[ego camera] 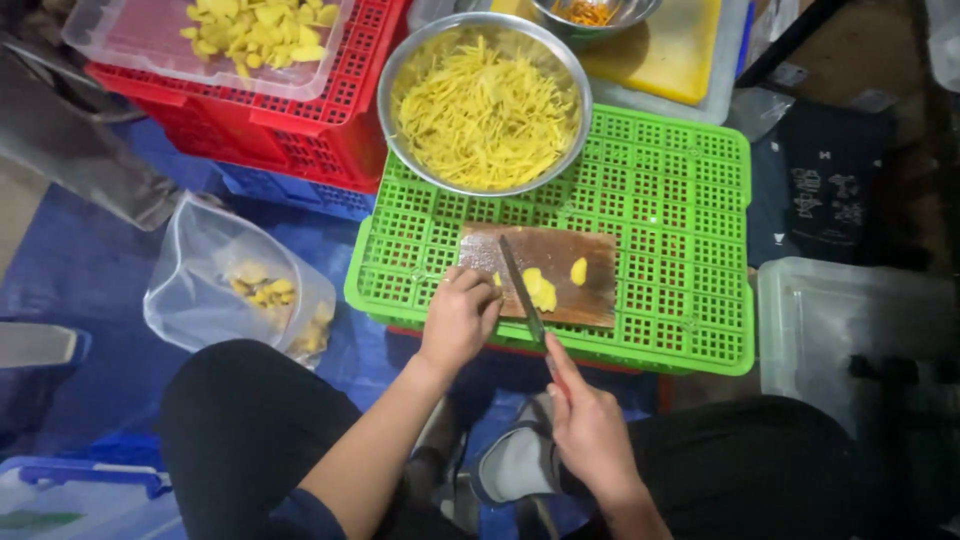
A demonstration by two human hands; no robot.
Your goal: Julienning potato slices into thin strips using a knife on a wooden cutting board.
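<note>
A small brown cutting board (560, 250) lies on an upturned green crate (660, 200). My right hand (590, 425) grips the handle of a knife (520, 285) whose blade points away across the board. My left hand (458, 318) rests at the board's near left corner, fingers curled on a small yellow piece hidden under them. Two yellow slices (541, 289) (578, 270) lie on the board just right of the blade. A steel bowl (400, 70) of thin yellow strips (485, 110) stands on the crate's far left corner.
A red crate (300, 130) at top left carries a clear tray of yellow chunks (255, 30). A clear plastic bag (200, 270) with yellow pieces sits on the blue tarp at left. A clear bin (850, 330) stands at right. My knees frame the bottom.
</note>
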